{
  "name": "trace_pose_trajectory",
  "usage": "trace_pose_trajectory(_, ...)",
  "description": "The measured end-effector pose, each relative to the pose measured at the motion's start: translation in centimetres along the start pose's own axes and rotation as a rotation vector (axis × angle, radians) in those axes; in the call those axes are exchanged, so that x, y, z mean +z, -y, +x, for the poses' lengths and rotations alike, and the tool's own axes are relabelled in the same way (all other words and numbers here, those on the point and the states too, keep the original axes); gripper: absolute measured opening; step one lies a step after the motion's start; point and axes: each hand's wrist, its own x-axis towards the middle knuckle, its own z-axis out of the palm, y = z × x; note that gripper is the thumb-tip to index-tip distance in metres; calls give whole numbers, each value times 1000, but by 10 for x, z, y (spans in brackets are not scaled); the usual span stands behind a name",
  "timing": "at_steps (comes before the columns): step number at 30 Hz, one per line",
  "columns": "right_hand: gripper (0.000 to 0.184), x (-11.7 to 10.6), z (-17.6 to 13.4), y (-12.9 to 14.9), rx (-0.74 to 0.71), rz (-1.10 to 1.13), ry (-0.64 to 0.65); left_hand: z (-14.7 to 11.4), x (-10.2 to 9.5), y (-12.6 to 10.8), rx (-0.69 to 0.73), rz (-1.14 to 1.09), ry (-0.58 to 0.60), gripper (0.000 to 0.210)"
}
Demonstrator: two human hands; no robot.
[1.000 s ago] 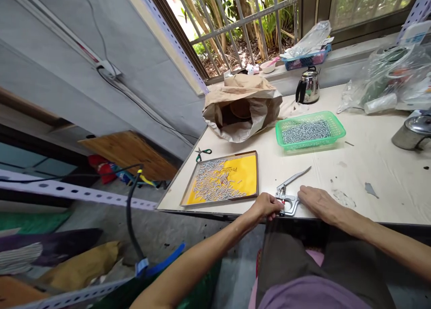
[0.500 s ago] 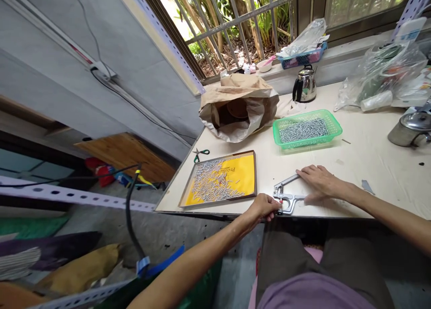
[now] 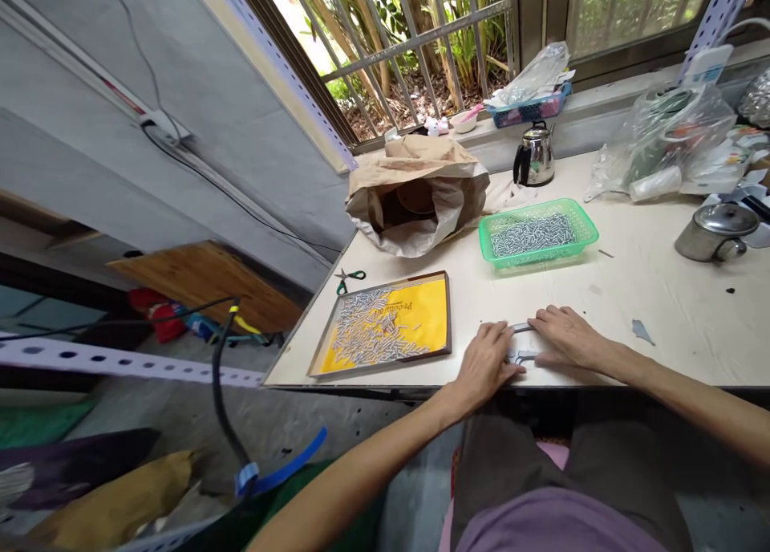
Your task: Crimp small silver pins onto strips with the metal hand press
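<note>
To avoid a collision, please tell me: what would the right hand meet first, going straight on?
The right hand would first meet the metal tool, which it seems to touch; beyond, probably the left hand.

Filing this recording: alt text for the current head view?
A person's left hand and right hand hold a metal tool near a table's edge. To the left, a tray holds small metal pieces; beyond stand a green basket of similar pieces and a paper bag.

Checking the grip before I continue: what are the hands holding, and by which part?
A metal hand tool: the right hand holds it by the handle ends. The left hand covers its other end; its exact hold is hidden.
</note>
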Motion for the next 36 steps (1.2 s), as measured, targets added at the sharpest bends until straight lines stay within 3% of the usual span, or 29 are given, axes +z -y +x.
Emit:
trace_pose_trajectory(3,50,-1,-2,0,21,12,39,21,12,1,146,-12,96,67)
trace_pose_trajectory(7,65,-3,-8,-4,108,-19,71,43,9,2,171,46,244,78)
trace_pose_trajectory(11,43,0,-13,-4,88,-26,48,50,-6,-5,207,168,378,54)
trace_pose_trajectory(14,25,15,-16,-1,45,-76,-12,45,-7,-11,217,206,428,34)
trace_pose_trajectory(17,5,35,-19,3,2,-157,-131,38,-1,-15,165,208,407,20)
trace_pose_trajectory(21,23,45,-19,1,-46,-172,-224,40,2,-17,88,194,389,12)
trace_pose_trajectory(25,5,29,-11,-9,-7,-122,-198,48,1,-13,66,192,332,17)
trace_pose_trajectory(28,26,15,-5,-19,-9,-73,-179,40,11,-12,63,175,163,26)
trace_pose_trajectory(31,20,7,2,-31,-5,-40,-134,23,31,-17,131,123,8,21)
trace_pose_trajectory(36,16,-2,29,-39,122,-117,-93,6,49,-35,181,23,-64,16)
